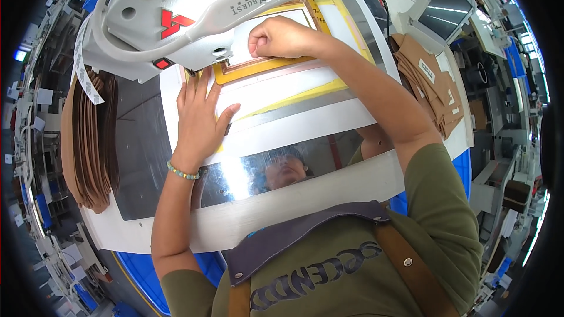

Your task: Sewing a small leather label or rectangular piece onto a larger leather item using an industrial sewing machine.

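Note:
My left hand [200,114] lies flat, fingers spread, on the white work plate [282,97] just left of a yellow-framed template [258,69]. My right hand [279,36] is curled into a loose fist, pressing its fingertips on the white sheet [247,38] inside that frame, under the head of a white industrial sewing machine [170,14]. A yellow strip [294,97] runs along the plate below the frame. A beaded bracelet [182,172] is on my left wrist.
A stack of brown leather pieces [88,141] hangs at the left edge of the shiny metal table [141,158]. More brown cut pieces [432,85] are piled at the right, beside a tilted control screen [446,9]. Factory benches surround the station.

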`<state>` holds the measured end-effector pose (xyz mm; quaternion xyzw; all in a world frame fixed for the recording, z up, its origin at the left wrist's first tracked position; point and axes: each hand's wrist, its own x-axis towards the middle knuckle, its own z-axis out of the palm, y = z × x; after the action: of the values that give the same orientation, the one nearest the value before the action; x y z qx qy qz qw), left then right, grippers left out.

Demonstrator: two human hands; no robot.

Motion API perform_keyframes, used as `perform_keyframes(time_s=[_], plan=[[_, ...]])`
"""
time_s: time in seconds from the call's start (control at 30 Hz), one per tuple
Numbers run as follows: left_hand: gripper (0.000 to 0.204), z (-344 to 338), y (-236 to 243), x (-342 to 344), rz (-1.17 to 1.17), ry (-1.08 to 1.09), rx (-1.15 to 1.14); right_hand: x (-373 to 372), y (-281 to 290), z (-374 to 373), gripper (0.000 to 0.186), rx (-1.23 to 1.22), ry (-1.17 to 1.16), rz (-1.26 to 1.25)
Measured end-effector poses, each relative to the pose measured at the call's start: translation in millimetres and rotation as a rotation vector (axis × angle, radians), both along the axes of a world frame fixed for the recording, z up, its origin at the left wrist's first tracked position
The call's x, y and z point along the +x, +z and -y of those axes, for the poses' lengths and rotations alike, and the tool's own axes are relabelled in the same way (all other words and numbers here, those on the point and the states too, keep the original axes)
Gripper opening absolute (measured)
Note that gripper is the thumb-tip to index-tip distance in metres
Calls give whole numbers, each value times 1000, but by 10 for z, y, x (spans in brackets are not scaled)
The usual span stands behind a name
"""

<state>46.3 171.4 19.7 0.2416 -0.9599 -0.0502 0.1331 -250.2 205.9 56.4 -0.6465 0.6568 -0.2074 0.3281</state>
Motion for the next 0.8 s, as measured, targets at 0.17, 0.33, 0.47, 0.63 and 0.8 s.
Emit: perform_keyframes(time_s=[0.17,0.33,0.47,0.63,0.8], plan=[[62,0,7,-3,34,11,-11,103,-65,30,14,-63,-26,48],[58,-3,0,-21,28,18,-6,8,-38,40,16,-73,2,52],[57,11,-39,-16,6,18,-25,-594,126,-20,21,-82,-29,197],[57,39,-69,16,-13,25,-19,-899,320,-288,13,-35,-43,-124],[52,15,-18,-14,48,42,-23,-885,227,-485,6,-59,-1,-212]])
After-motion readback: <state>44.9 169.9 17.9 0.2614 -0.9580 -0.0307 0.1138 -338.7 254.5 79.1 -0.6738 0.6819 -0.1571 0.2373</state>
